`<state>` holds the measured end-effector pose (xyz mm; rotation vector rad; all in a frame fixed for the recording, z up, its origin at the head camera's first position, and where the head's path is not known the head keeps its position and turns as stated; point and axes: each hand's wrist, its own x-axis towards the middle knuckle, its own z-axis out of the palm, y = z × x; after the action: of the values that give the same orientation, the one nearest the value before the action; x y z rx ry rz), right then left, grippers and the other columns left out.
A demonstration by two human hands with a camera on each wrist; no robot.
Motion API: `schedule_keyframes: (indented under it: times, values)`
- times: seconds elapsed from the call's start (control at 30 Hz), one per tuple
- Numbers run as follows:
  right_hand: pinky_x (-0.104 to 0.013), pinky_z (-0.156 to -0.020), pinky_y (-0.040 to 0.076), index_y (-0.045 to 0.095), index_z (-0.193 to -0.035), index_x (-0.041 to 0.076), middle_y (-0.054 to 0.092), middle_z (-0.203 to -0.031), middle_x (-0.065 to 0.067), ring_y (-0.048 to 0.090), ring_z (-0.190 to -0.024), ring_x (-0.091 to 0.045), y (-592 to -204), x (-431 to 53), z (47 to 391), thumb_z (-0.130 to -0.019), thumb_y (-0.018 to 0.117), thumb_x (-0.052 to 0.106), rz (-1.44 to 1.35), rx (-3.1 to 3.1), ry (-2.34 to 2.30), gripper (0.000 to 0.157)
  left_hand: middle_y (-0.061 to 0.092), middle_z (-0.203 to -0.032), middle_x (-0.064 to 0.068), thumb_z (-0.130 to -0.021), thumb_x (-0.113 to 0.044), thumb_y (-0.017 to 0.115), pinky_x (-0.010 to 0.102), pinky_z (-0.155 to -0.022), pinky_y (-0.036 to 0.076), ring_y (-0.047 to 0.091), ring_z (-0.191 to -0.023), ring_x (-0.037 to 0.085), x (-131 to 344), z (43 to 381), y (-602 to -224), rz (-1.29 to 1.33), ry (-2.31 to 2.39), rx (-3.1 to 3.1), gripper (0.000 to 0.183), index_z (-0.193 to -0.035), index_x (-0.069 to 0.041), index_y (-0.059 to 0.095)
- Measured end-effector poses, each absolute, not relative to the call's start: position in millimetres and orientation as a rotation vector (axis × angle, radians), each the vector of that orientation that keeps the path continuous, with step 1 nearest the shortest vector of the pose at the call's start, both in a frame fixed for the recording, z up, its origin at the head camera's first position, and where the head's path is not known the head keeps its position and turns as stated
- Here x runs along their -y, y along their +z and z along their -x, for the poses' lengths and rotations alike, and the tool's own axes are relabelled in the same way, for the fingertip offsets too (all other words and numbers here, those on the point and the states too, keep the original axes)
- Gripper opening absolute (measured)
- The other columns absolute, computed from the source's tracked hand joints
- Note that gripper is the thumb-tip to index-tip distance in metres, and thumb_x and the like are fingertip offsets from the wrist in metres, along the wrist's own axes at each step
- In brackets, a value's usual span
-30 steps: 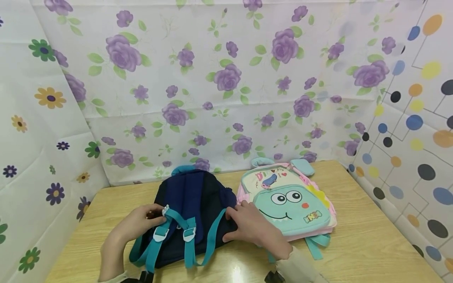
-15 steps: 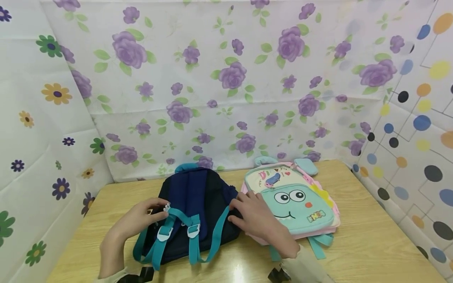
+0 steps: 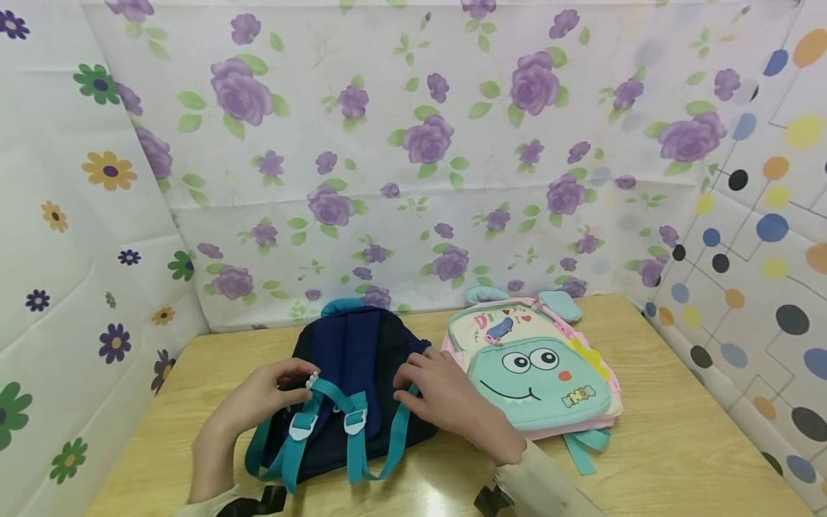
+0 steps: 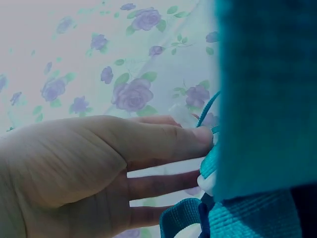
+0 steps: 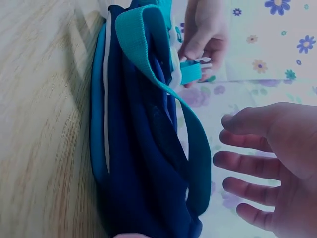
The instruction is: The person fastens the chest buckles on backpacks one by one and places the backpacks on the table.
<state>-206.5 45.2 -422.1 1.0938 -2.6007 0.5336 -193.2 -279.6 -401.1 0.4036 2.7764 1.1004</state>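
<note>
Currently, dark blue backpack (image 3: 352, 355) lies on the table (image 3: 665, 409), shoulder-strap side up, directly between the two hands. Left hand (image 3: 258, 402) at its left edge: thumb and fingers pinch a white buckle (image 3: 313, 380) on the end of a teal strap, lifted a little off the bag. Right hand (image 3: 436, 391) at its right side: fingers spread and lightly bent, holding nothing; the right wrist view shows a gap between these fingertips and the looped teal webbing (image 5: 198, 148). Two white strap adjusters, left one (image 3: 302, 426) and right one (image 3: 355, 421), sit on the lower straps.

Just right of the backpack: pastel bag (image 3: 545, 384) with a smiling face, lying face up. Behind: flowered cloth (image 3: 362, 108).

Visibility: in the head view the right hand covers the upper part of the looped webbing and part of the pastel bag's left edge. Left wrist view: a blurred teal band (image 4: 267, 99) blocks much of the right side; buckle mostly behind the thumb, shape unclear. Both sleeves run off the bottom edge.
</note>
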Motion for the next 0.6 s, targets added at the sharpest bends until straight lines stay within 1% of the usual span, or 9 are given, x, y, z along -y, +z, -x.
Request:
schedule_keyframes:
  times: [0.23,0.37,0.47,0.53,0.6]
  values:
    - [-0.028,-0.077,0.038,0.07,-0.099,0.028,0.063,-0.099,0.011,0.045,-0.084,-0.011,-421,-29,212,-0.096,0.066,0.035,-1.159,2.623,0.529,0.009,0.067,-0.122,0.005,-0.093,-0.023,0.07,0.047,-0.092,0.053,0.062,-0.114,0.029,277,191,-398,-0.393,1.129,-2.778,0.033,-0.124,-0.011,0.065]
    - [-0.028,-0.077,0.038,0.07,-0.102,0.028,0.064,-0.101,0.011,0.048,-0.086,-0.011,-421,-20,216,-0.097,0.065,0.035,-1.201,2.641,0.53,0.011,0.067,-0.117,0.003,-0.094,-0.027,0.07,0.04,-0.087,0.053,0.062,-0.107,0.022,277,190,-396,-0.395,1.149,-2.772,0.031,-0.122,-0.015,0.066]
    - [-0.027,-0.077,0.04,0.071,-0.105,0.026,0.065,-0.103,0.01,0.05,-0.087,-0.011,-421,-13,219,-0.097,0.064,0.034,-1.227,2.65,0.526,0.013,0.065,-0.114,0.002,-0.094,-0.028,0.07,0.037,-0.084,0.052,0.06,-0.1,0.019,278,189,-395,-0.416,1.175,-2.79,0.028,-0.12,-0.018,0.066]
    - [-0.028,-0.079,0.042,0.072,-0.108,0.025,0.066,-0.106,0.009,0.052,-0.089,-0.012,-422,-8,221,-0.097,0.064,0.034,-1.248,2.659,0.539,0.016,0.063,-0.112,0.002,-0.094,-0.027,0.07,0.036,-0.083,0.051,0.059,-0.098,0.019,280,188,-394,-0.433,1.186,-2.823,0.026,-0.119,-0.019,0.067]
    - [-0.029,-0.081,0.043,0.072,-0.111,0.023,0.066,-0.109,0.008,0.053,-0.09,-0.013,-424,-2,224,-0.098,0.064,0.033,-1.274,2.666,0.546,0.018,0.062,-0.112,0.001,-0.094,-0.026,0.07,0.038,-0.084,0.052,0.059,-0.101,0.021,282,186,-393,-0.442,1.195,-2.858,0.026,-0.118,-0.019,0.068]
